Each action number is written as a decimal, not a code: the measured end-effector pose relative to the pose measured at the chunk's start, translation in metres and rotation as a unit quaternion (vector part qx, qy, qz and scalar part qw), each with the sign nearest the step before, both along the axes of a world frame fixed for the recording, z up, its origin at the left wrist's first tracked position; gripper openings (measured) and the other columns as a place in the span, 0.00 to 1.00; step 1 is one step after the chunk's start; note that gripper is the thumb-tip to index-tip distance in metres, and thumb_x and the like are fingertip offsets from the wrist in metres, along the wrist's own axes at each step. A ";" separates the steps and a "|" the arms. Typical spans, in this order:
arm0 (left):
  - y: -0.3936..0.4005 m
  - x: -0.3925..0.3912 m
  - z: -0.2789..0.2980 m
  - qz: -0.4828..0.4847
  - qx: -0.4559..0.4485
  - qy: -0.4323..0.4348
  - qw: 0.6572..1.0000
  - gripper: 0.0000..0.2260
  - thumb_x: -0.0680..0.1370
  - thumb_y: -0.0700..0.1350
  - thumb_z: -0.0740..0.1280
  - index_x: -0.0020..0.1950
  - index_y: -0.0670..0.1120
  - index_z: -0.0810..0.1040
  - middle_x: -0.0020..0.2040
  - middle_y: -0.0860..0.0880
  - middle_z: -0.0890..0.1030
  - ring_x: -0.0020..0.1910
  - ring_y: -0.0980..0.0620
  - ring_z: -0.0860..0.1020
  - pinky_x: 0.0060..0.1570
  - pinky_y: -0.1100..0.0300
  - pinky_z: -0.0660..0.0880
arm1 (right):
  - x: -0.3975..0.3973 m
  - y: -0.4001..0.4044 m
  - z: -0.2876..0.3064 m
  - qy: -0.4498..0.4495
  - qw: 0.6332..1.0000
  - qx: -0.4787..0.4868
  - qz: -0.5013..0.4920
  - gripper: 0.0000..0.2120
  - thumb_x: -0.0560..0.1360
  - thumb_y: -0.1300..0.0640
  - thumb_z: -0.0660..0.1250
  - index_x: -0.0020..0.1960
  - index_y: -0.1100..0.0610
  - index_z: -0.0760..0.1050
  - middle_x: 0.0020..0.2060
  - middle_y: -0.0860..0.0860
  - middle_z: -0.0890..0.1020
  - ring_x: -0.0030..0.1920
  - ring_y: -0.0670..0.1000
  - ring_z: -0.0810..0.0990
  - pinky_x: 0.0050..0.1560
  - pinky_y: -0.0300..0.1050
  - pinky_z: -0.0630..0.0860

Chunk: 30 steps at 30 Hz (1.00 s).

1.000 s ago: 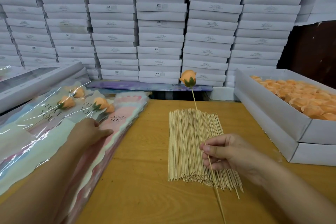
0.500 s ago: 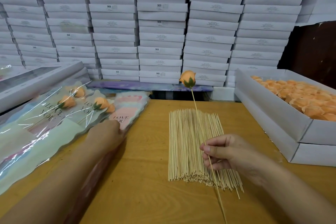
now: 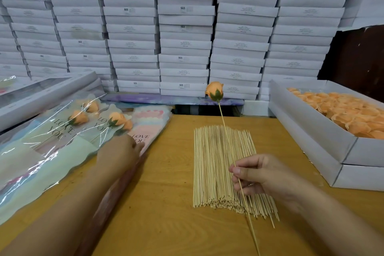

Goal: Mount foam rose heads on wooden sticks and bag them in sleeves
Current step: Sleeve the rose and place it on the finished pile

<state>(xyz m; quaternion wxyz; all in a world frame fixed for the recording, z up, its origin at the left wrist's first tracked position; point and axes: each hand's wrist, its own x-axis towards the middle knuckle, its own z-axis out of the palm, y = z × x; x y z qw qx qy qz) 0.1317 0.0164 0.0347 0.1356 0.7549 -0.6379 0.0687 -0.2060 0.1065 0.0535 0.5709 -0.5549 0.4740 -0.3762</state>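
Observation:
My right hand pinches a thin wooden stick that carries an orange foam rose head at its top, held upright over the loose bundle of wooden sticks on the table. My left hand rests on the right edge of the stack of sleeves, by the pink "LOVE YOU" sleeve. Its fingers are blurred and hidden under the back of the hand. Three bagged roses lie on the stack further left.
A white box of orange foam rose heads stands at the right on a second box. A flat windowed box lies at the far left. Stacked white cartons form a wall behind the wooden table.
My left hand has slid right and forward across the sleeve stack to its right edge. My right hand and the rose on its stick have stayed in place.

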 end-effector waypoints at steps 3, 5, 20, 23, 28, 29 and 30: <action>-0.002 0.014 -0.001 0.032 0.002 0.045 0.998 0.14 0.77 0.57 0.69 0.52 0.47 0.80 0.49 0.47 0.82 0.42 0.51 0.75 0.32 0.60 0.66 | 0.000 0.000 0.000 -0.001 1.000 0.002 0.000 0.08 0.65 0.56 0.76 0.44 0.56 0.86 0.39 0.57 0.86 0.39 0.53 0.86 0.35 0.40 0.81; -0.005 0.025 -0.002 0.056 0.039 0.062 0.996 0.22 0.75 0.61 0.70 0.57 0.45 0.78 0.50 0.46 0.80 0.46 0.47 0.76 0.38 0.56 0.70 | -0.001 0.000 0.000 0.000 1.000 0.000 0.002 0.09 0.65 0.55 0.76 0.45 0.55 0.86 0.39 0.57 0.86 0.39 0.53 0.86 0.36 0.40 0.81; -0.012 0.053 0.009 0.057 0.039 0.194 0.979 0.12 0.70 0.48 0.79 0.43 0.40 0.84 0.42 0.41 0.84 0.43 0.42 0.80 0.47 0.52 0.77 | -0.001 0.000 0.001 0.002 1.000 -0.011 0.002 0.08 0.65 0.54 0.75 0.43 0.55 0.86 0.39 0.56 0.86 0.38 0.51 0.86 0.35 0.39 0.80; -0.013 0.055 0.009 0.051 0.031 0.184 0.981 0.08 0.71 0.46 0.78 0.37 0.43 0.84 0.37 0.43 0.83 0.39 0.44 0.79 0.40 0.54 0.75 | -0.001 0.000 0.000 0.003 1.000 -0.011 -0.001 0.08 0.65 0.55 0.75 0.42 0.56 0.86 0.39 0.56 0.86 0.38 0.51 0.86 0.35 0.39 0.80; -0.016 0.058 0.015 0.056 0.033 0.156 0.986 0.09 0.74 0.46 0.75 0.36 0.46 0.80 0.40 0.43 0.82 0.44 0.41 0.79 0.40 0.56 0.71 | -0.001 0.000 0.001 0.006 1.000 -0.011 0.000 0.09 0.65 0.53 0.75 0.44 0.54 0.86 0.39 0.55 0.86 0.39 0.51 0.86 0.35 0.39 0.80; -0.016 0.057 0.016 0.061 0.035 0.148 0.987 0.08 0.75 0.46 0.73 0.37 0.46 0.80 0.43 0.42 0.82 0.45 0.41 0.79 0.42 0.55 0.73 | -0.001 0.000 0.001 0.007 1.000 -0.012 0.000 0.09 0.65 0.53 0.75 0.44 0.54 0.86 0.39 0.55 0.86 0.39 0.51 0.86 0.36 0.39 0.80; -0.016 0.056 0.018 0.065 0.035 0.137 0.988 0.06 0.76 0.45 0.72 0.39 0.46 0.80 0.45 0.42 0.82 0.46 0.41 0.79 0.44 0.54 0.75 | -0.001 0.000 0.001 0.007 1.000 -0.011 0.000 0.09 0.65 0.53 0.75 0.44 0.54 0.86 0.39 0.55 0.86 0.39 0.51 0.86 0.36 0.39 0.80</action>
